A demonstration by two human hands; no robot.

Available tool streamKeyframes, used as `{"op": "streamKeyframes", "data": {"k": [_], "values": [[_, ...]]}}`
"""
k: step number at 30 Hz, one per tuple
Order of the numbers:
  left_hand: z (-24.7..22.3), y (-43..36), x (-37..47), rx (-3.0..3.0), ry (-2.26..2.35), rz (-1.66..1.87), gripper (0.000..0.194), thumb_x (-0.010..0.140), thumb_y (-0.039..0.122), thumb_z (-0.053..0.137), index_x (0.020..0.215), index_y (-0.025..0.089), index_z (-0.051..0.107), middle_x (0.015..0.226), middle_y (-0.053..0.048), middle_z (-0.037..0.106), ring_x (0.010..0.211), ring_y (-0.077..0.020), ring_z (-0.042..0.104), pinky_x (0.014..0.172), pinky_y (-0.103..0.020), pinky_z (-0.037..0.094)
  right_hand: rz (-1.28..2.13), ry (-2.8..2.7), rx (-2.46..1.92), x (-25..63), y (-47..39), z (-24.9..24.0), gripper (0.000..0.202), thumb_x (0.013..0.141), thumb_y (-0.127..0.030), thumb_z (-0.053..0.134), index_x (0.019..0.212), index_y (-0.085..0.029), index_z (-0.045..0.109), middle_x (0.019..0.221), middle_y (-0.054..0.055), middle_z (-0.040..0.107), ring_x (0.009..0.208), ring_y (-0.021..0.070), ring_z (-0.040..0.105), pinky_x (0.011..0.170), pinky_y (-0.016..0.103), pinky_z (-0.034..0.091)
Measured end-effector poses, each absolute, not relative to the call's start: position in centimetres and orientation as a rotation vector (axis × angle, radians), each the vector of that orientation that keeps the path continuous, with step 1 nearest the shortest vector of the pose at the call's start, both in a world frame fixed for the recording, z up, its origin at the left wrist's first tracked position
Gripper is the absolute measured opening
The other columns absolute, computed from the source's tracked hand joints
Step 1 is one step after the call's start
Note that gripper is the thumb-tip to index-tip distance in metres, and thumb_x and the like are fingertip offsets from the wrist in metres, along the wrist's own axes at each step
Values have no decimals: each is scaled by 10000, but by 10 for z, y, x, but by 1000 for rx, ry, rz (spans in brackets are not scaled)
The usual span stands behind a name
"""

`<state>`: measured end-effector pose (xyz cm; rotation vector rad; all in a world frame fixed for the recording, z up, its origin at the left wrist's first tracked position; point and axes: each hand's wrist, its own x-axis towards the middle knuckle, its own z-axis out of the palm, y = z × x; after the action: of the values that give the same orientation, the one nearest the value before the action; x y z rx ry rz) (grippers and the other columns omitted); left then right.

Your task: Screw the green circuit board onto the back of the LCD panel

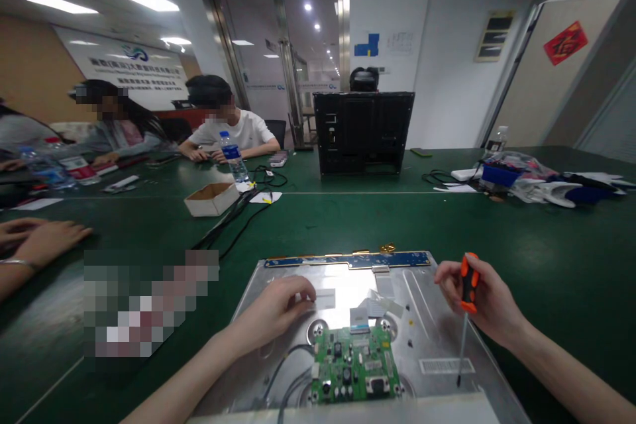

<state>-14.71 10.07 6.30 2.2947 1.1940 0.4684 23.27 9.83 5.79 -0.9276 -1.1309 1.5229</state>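
Observation:
My right hand [491, 301] is wrapped round a screwdriver [469, 288] with an orange and black handle. Its shaft points down, its tip near a barcode label [446, 366] on the metal back panel [427, 331]. Over the panel's left part, my left hand [283, 301] has its fingers curled and the thumb close to the fingertips; anything between them is too small to make out. A green circuit board [352, 364] lies on the panel, with a ribbon cable above it and dark wires at its left. Along the far edge runs a narrow blue circuit strip [348, 260].
A black monitor frame [365, 132] stands upright across the green table [318, 218]. Left of centre are a small open box [211, 200], a water bottle [232, 158] and black cables [221, 228]. Clutter [527, 179] lies at right. Several people sit leftward; another person's hands [44, 242] rest nearby.

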Motion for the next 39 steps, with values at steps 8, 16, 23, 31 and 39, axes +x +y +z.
{"op": "streamKeyframes", "data": {"k": [8,16,23,31,39], "values": [[74,104,-150,2344,1252,460,144,928,271,566,935,192,686,922,-50,688,808,-203,626,748,-300,479,1513,-1140,-993,229,96,76,414,747,-605,646,701,-195,612,587,11,541,485,130,483,464,253,418],[116,78,-177,2174,1313,213,236,860,377,602,982,208,713,953,-38,692,878,-237,634,800,-331,483,1115,-1966,-1410,224,98,99,308,810,-497,706,874,-196,713,726,26,635,556,152,527,511,271,400],[101,39,-199,2014,1389,20,281,763,322,701,1007,184,680,948,-43,656,885,-247,616,780,-316,472,758,-2435,-1625,194,89,72,471,670,-435,819,1006,-147,660,950,123,684,789,277,612,654,350,442],[80,38,-202,2139,1251,108,113,905,215,574,859,207,677,888,-9,666,802,-188,608,730,-255,411,698,-2567,-1490,189,103,69,127,881,-196,557,793,-155,640,777,61,658,699,184,571,640,284,376],[82,45,-192,2162,1193,171,160,896,157,543,872,218,689,901,-5,689,845,-190,643,774,-249,435,569,-2665,-1496,152,117,73,49,821,-118,634,802,-133,676,817,75,679,745,189,596,628,276,384]]}}
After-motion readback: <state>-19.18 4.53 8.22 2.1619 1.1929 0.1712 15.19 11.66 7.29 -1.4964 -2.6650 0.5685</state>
